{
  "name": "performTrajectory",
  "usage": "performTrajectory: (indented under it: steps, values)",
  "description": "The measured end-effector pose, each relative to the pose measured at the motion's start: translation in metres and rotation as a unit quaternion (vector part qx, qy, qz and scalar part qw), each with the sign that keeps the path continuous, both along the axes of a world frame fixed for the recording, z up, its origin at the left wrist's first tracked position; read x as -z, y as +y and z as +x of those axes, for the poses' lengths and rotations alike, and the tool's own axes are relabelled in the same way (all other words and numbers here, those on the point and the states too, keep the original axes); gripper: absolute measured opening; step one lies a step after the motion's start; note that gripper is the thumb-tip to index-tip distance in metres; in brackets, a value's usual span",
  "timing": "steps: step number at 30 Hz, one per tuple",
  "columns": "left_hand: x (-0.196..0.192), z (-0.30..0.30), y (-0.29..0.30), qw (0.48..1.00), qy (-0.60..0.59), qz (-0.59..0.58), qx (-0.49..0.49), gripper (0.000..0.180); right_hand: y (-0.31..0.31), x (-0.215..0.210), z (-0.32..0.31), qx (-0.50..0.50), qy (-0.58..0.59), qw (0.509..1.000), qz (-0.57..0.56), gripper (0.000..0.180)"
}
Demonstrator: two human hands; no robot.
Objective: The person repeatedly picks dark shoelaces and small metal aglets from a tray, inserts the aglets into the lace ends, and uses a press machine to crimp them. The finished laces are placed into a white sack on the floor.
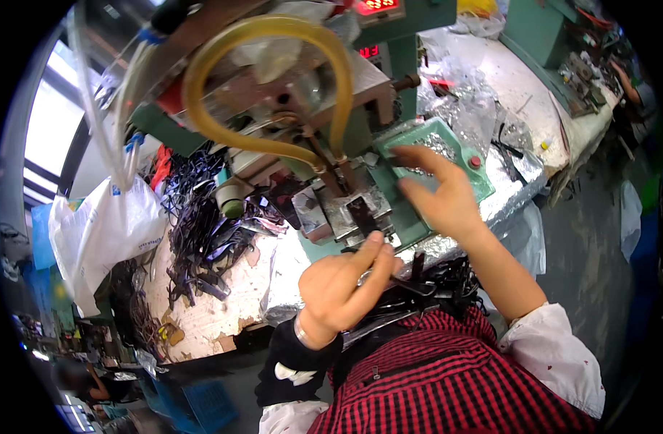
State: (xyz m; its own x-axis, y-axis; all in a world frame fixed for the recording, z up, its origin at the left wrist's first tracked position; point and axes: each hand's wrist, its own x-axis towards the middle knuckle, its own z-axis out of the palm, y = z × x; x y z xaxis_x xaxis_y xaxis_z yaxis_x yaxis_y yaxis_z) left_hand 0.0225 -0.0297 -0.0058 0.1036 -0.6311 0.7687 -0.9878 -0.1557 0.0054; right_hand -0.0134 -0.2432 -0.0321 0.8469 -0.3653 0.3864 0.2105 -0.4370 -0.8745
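My left hand (pixel 337 291) is closed, thumb and fingers pinching a dark slender piece (pixel 412 286) that resembles an eyeglass temple. One end of it sticks out beside the fingers. The fingertips are at the front edge of a metal fixture (pixel 336 215) on a green bench machine, with a dark plate-like part (pixel 361 215) on the fixture. Above it two copper-coloured electrode-like bars (pixel 333 179) reach down. My right hand (pixel 441 194) is open, fingers and thumb apart, over the near-left side of a green tray (pixel 478 186) of small shiny metal bits.
A yellow hose (pixel 194 79) loops in front of the machine. Heaps of dark slender pieces lie left (pixel 201 217) and near my lap (pixel 447 282). A white plastic bag (pixel 111 231) hangs at left. Clear plastic bags (pixel 465 101) lie behind the tray. Other people are farther off.
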Motion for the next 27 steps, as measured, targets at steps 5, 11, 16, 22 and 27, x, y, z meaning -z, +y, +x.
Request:
performTrajectory:
  steps: [5, 11, 16, 22, 27]
  values:
    - [0.021, 0.003, -0.001, 0.999, -0.017, -0.031, -0.009, 0.029, -0.041, 0.053, -0.015, 0.062, 0.127, 0.981, -0.133, 0.037]
    - [0.017, 0.001, -0.003, 0.999, 0.008, -0.034, 0.001, 0.028, -0.07, 0.043, -0.01, 0.151, -0.036, 0.987, -0.038, 0.029]
    - [0.021, 0.001, -0.006, 0.999, -0.005, -0.05, -0.004, 0.025, -0.071, 0.054, -0.015, 0.123, 0.082, 0.985, -0.094, 0.018]
    - [0.021, -0.007, 0.0, 0.996, 0.071, -0.052, 0.001, 0.028, -0.048, 0.076, -0.011, 0.216, 0.06, 0.929, -0.293, 0.019]
    - [0.017, -0.039, 0.035, 0.984, 0.167, -0.008, -0.067, 0.044, -0.043, 0.075, 0.009, 0.216, 0.13, 0.896, -0.367, 0.012]
